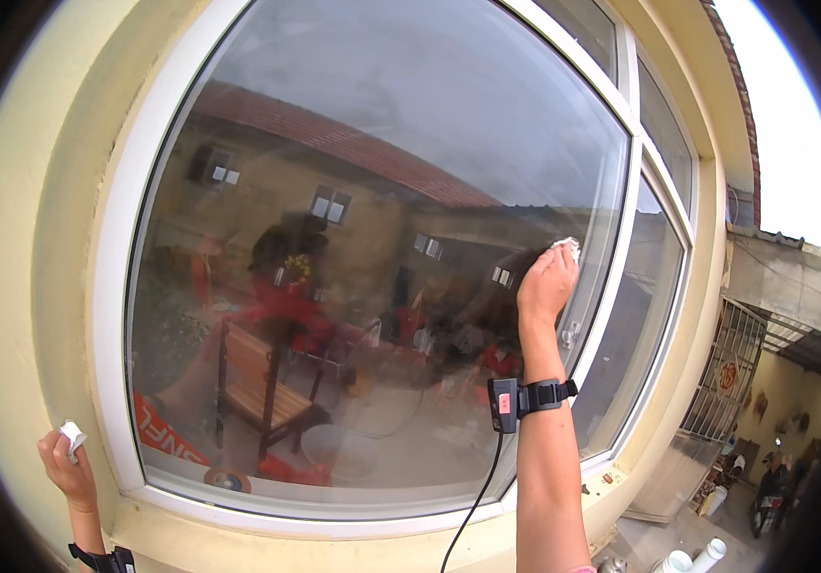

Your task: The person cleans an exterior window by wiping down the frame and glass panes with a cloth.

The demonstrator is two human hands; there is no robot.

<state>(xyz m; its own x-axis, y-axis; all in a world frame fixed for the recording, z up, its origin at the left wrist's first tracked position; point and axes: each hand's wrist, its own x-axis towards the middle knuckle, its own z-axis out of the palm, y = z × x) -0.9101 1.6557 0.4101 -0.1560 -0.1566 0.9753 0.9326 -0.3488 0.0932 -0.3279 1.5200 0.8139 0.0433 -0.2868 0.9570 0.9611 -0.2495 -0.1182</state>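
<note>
A large window pane [382,301] in a white frame [111,315] fills the middle of the view, with a tiled roof and a yard mirrored in it. My right hand [549,281] grips a crumpled white wipe [569,247] against the glass near the pane's right side, just above a window latch [569,334]. At the lower left, my left hand [67,458] is raised beside the yellow wall, closed around a second white wipe [72,432]. Both wrists wear black strapped devices; a cable hangs from the right one.
Below the frame runs a yellow sill [296,546]. A narrower window [625,344] adjoins on the right. Farther right are a barred metal gate [722,369], a parked motorcycle [768,498] and white pipes [707,555]. Behind the glass stands a wooden chair [267,394].
</note>
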